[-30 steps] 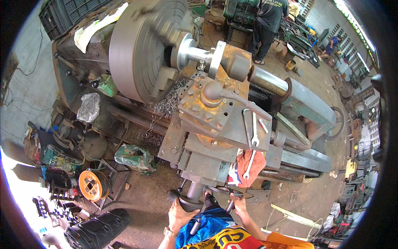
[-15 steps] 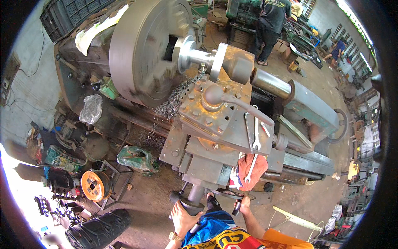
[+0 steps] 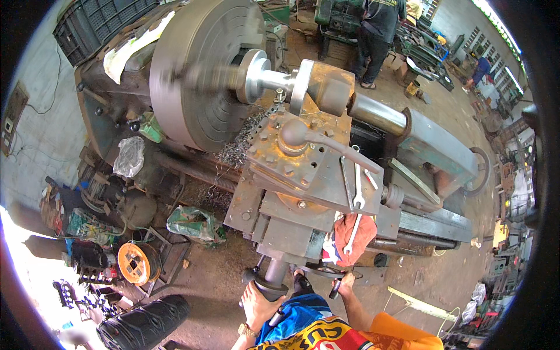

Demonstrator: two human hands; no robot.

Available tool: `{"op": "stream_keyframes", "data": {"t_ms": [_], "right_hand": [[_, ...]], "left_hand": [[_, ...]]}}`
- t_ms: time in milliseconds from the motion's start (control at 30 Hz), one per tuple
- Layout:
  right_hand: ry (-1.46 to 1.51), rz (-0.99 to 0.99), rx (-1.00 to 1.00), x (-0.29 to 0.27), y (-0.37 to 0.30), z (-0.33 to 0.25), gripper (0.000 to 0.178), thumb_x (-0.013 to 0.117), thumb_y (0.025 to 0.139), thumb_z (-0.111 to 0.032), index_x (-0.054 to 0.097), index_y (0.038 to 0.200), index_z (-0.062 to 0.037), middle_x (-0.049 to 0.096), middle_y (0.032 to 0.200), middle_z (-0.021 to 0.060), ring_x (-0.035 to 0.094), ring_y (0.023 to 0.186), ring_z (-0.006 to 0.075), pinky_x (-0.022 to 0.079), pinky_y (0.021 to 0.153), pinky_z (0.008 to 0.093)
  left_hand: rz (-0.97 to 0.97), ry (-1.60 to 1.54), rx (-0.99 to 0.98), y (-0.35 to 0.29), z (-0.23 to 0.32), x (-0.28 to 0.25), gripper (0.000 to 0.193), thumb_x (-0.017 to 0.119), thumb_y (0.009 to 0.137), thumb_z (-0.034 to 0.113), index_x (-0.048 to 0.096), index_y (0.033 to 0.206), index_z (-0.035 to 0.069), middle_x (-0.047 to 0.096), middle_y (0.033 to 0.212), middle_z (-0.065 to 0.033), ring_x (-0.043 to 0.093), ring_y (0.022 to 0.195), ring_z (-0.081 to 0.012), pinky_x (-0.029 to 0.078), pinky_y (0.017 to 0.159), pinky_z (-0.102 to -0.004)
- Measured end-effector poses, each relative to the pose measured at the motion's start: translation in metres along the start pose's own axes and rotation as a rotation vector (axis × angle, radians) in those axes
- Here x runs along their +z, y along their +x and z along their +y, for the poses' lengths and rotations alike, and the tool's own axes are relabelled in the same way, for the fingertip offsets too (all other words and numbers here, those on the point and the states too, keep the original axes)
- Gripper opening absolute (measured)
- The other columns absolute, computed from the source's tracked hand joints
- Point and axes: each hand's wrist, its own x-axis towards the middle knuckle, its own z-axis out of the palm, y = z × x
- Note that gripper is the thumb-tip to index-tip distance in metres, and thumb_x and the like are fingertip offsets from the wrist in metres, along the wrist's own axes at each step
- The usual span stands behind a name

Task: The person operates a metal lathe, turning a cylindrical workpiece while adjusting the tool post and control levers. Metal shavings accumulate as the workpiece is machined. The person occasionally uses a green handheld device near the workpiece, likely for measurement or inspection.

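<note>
Clutter sits at my 9 o'clock on the floor: an orange cable reel [image 3: 135, 262], a black tyre [image 3: 143, 325] lower down and a green bag [image 3: 195, 224] nearer the lathe. At about 11 o'clock the big grey chuck [image 3: 201, 73] is blurred with spin, carrying a bright metal workpiece [image 3: 271, 79] that runs right toward the tailstock [image 3: 420, 149], with curly swarf [image 3: 239, 146] heaped below it. Dead ahead is the rusty tool post [image 3: 297, 137] on its carriage, where wrenches [image 3: 357, 189] lie flat and a red rag [image 3: 354, 239] hangs over the edge. Down at 6 o'clock my left hand [image 3: 259, 303] has its fingers closed tight around the black crank handle [image 3: 265, 286] under the carriage. Just to the right, my right hand [image 3: 345, 287] has its fingers curled on the rim of the small handwheel [image 3: 321, 274]. At 1 o'clock, well apart, a person [image 3: 379, 35] stands at another machine.
</note>
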Motion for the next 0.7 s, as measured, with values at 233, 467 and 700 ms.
{"op": "stream_keyframes", "data": {"t_ms": [233,467,700], "right_hand": [[-0.007,0.000,-0.034,-0.005,0.015,0.010,0.026,0.043,0.091,-0.024,0.057,0.095,-0.0019,0.052,0.060,0.0159,0.055,0.046,0.0278,0.048,0.040,0.0431],[-1.178,0.011,-1.023,-0.020,0.007,0.004,0.028,0.039,0.093,-0.022,0.061,0.094,-0.0039,0.059,0.068,0.0224,0.061,0.066,0.0388,0.052,0.060,0.0487],[-1.654,-0.497,-0.357,0.057,-0.096,-0.081,0.070,0.053,0.084,-0.068,0.057,0.133,-0.0176,0.056,0.131,0.0238,0.054,0.122,0.0377,0.043,0.101,0.0456]], "left_hand": [[-0.022,0.001,-0.021,0.000,-0.003,0.003,0.112,0.085,0.059,0.053,0.034,0.134,-0.012,0.051,0.125,-0.0291,0.051,0.118,-0.0416,0.041,0.102,-0.0481],[-0.055,-0.011,-0.022,0.002,0.001,-0.003,0.114,0.083,0.059,0.057,0.034,0.134,-0.013,0.052,0.125,-0.0297,0.051,0.120,-0.0412,0.040,0.103,-0.0476],[-0.100,0.006,-0.007,0.007,-0.004,-0.004,0.117,0.083,0.058,0.060,0.034,0.134,-0.014,0.053,0.124,-0.0302,0.052,0.119,-0.0412,0.042,0.102,-0.0460]]}}
